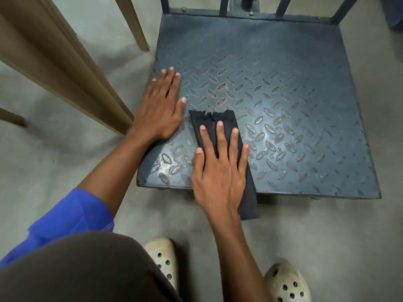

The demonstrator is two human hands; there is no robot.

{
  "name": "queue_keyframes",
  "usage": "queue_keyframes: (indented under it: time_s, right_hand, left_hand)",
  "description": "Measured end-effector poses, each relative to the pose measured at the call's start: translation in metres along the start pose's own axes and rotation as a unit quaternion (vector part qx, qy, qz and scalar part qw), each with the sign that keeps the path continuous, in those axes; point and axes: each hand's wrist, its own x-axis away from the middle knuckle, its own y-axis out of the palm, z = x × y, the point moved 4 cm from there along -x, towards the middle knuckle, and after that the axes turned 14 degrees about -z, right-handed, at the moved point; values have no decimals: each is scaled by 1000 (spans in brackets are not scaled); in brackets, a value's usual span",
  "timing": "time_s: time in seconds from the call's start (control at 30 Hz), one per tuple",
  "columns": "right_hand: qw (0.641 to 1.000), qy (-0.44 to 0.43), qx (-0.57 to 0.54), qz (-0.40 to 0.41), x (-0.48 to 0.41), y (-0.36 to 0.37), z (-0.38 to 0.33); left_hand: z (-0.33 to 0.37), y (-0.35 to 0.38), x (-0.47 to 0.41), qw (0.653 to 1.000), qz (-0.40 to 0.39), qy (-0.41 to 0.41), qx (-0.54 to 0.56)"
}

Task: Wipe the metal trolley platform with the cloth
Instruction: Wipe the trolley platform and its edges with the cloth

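The trolley platform (283, 101) is a dark blue-grey metal plate with a raised diamond tread, lying low on the floor. A dark folded cloth (209, 123) lies on its near left part, and the cloth's near end hangs over the front edge. My right hand (220, 171) presses flat on the cloth with straight, spread fingers. My left hand (161, 107) rests flat on the platform's left edge, just left of the cloth, fingers straight.
Tan wooden legs and boards (72, 68) stand close to the platform's left side. Upright trolley bars (224, 6) rise at its far edge. Grey floor surrounds it. My feet in pale perforated clogs (287, 284) are just in front of the near edge.
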Motion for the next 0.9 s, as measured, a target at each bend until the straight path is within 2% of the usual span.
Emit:
queue_keyframes:
  time_s: [0.1,0.2,0.33,0.4,0.47,0.57,0.67,0.73,0.9]
  right_hand:
    - [1000,-4,6,-6,6,1,1]
    - [999,-30,26,-4,-32,-14,16]
    - [998,60,-16,18,-114,-40,37]
    - [997,73,-22,22,-136,-39,23]
    - [999,29,-3,19,-134,-30,-9]
    - [995,-95,36,-14,-92,-6,-56]
    - [984,-165,39,-52,-57,6,-60]
    - [987,-146,30,-53,-55,-3,-36]
    - [1000,1,11,-18,-97,-36,28]
  left_hand:
    - [-5,-14,-39,1000,-13,7,-7]
    - [-12,-28,-76,999,-28,24,-8]
    - [-17,-42,-107,999,-36,30,-7]
    - [-17,-45,-116,999,-42,29,-7]
    - [-18,-47,-122,998,-47,28,-11]
    - [-21,-51,-131,998,-60,32,-10]
    - [-25,-55,-140,996,-78,36,-5]
    - [-29,-57,-149,995,-85,46,-7]
    - [-42,-65,-173,990,-90,96,-43]
